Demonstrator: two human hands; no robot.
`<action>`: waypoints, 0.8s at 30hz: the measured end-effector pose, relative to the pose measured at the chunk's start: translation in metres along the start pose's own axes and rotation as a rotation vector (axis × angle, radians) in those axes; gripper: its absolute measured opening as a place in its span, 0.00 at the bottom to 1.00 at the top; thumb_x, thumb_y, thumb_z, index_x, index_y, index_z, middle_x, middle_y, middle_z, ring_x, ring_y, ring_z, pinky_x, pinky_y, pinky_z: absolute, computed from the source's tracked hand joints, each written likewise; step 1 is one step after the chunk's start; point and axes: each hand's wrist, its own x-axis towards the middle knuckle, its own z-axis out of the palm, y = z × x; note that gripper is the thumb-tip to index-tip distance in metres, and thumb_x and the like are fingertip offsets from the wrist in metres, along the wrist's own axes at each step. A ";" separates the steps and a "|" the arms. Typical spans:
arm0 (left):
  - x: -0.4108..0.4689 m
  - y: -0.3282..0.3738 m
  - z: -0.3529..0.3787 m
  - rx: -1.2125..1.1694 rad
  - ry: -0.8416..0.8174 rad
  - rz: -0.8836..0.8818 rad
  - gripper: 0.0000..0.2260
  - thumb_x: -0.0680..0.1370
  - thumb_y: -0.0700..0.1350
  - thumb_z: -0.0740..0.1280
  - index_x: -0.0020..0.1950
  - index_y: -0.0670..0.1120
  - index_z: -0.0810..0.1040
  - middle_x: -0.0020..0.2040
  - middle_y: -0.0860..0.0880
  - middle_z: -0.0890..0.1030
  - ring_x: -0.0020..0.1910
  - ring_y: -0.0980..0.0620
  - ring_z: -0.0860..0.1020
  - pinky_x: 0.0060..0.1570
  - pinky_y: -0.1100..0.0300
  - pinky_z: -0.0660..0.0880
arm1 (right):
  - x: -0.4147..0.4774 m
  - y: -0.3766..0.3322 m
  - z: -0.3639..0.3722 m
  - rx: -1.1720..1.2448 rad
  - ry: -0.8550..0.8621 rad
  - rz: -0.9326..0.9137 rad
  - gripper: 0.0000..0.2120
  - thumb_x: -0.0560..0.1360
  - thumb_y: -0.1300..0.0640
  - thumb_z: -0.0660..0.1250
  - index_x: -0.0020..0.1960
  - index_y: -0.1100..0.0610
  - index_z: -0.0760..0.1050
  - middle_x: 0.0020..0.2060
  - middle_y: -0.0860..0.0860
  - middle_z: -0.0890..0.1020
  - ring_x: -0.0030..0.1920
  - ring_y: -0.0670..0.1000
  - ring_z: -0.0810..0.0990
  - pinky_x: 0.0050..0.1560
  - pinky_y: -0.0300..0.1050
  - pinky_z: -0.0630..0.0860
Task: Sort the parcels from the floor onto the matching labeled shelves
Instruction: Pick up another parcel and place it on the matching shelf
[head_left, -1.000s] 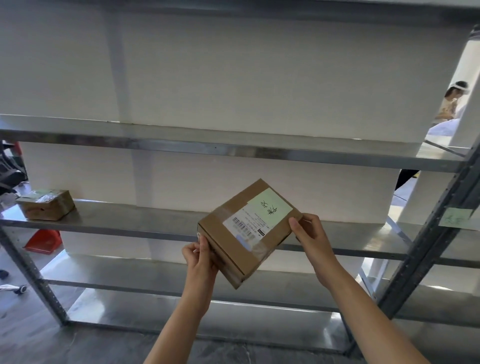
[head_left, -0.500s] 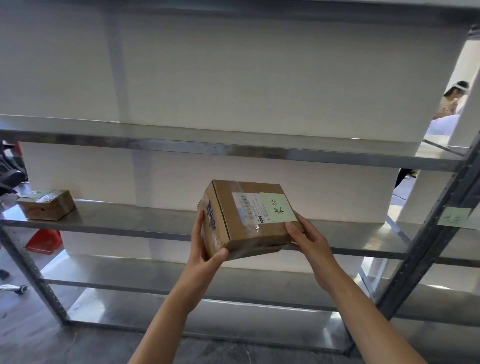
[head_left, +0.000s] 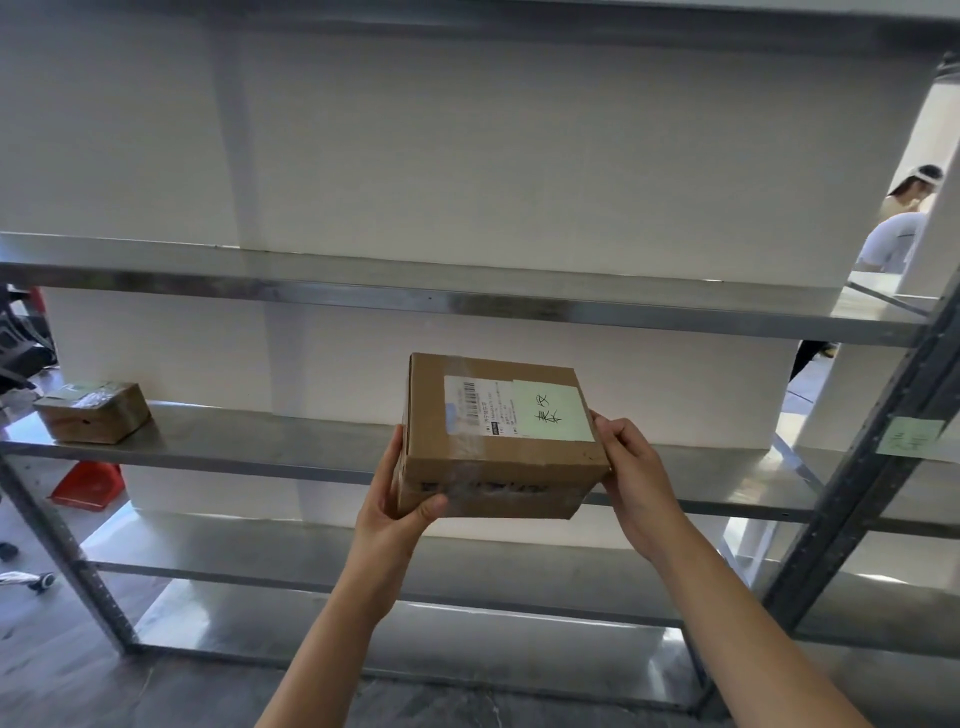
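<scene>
A brown cardboard parcel (head_left: 467, 457) with a white barcode label and a pale green handwritten note on top is held level in front of the middle metal shelf (head_left: 249, 447). My left hand (head_left: 400, 509) grips its left end, thumb on the front face. My right hand (head_left: 631, 478) grips its right end. A green label note (head_left: 910, 435) is stuck on the right upright of the rack. Whether the parcel's bottom touches the shelf cannot be told.
A smaller taped parcel (head_left: 96, 418) sits at the left end of the same shelf. An upper shelf (head_left: 467, 296) and lower shelves (head_left: 467, 566) run across. A red object (head_left: 85, 483) lies on the floor at left. A person (head_left: 898, 223) stands behind the rack, upper right.
The parcel has turned from tilted to level, its label now facing up, and has moved forward and slightly right toward the middle shelf. Both hands shifted to its two ends.
</scene>
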 end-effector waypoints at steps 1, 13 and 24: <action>0.001 0.001 -0.001 -0.003 0.007 0.001 0.36 0.76 0.38 0.72 0.79 0.55 0.63 0.72 0.47 0.76 0.70 0.44 0.76 0.70 0.45 0.73 | -0.001 -0.002 0.000 -0.007 -0.013 0.000 0.11 0.83 0.51 0.59 0.48 0.57 0.74 0.61 0.53 0.83 0.63 0.56 0.81 0.52 0.43 0.80; 0.004 -0.006 -0.005 -0.226 0.231 -0.066 0.29 0.70 0.49 0.73 0.70 0.46 0.73 0.54 0.42 0.85 0.58 0.41 0.83 0.61 0.48 0.80 | 0.006 0.004 -0.005 -0.209 -0.327 -0.055 0.34 0.69 0.38 0.71 0.73 0.39 0.66 0.68 0.41 0.77 0.71 0.48 0.72 0.73 0.55 0.70; 0.012 -0.010 0.003 -0.221 0.295 -0.070 0.06 0.83 0.46 0.60 0.59 0.52 0.67 0.67 0.30 0.75 0.60 0.41 0.79 0.68 0.42 0.73 | 0.003 0.008 0.002 -0.096 -0.253 0.061 0.26 0.82 0.37 0.48 0.71 0.44 0.74 0.65 0.44 0.81 0.72 0.47 0.73 0.72 0.58 0.71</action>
